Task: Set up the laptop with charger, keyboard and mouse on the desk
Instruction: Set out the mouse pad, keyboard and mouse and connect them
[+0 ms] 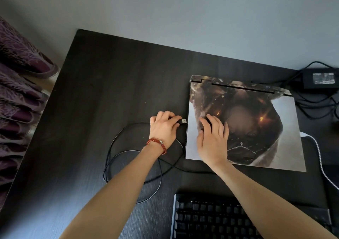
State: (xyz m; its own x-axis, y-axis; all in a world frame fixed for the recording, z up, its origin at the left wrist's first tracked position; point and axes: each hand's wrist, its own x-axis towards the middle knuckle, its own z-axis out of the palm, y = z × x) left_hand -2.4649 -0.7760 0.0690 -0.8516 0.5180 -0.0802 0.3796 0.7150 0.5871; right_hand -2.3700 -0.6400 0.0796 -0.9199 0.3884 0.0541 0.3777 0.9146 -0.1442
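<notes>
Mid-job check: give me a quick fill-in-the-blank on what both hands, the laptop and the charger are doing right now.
1. The left hand pinches a USB plug beside the laptop's ____ edge.
2. The right hand rests flat on the laptop, whose lid is ____.
3. The charger brick lies at the desk's far ____ corner.
4. The keyboard sits ____ to the person than the laptop.

Missing words: left; closed; right; nearer

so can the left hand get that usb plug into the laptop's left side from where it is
Probably yes: the left hand holds the USB plug right beside the laptop edge, nothing between them, and the right hand lies flat on the lid. The port itself isn't visible.
</notes>
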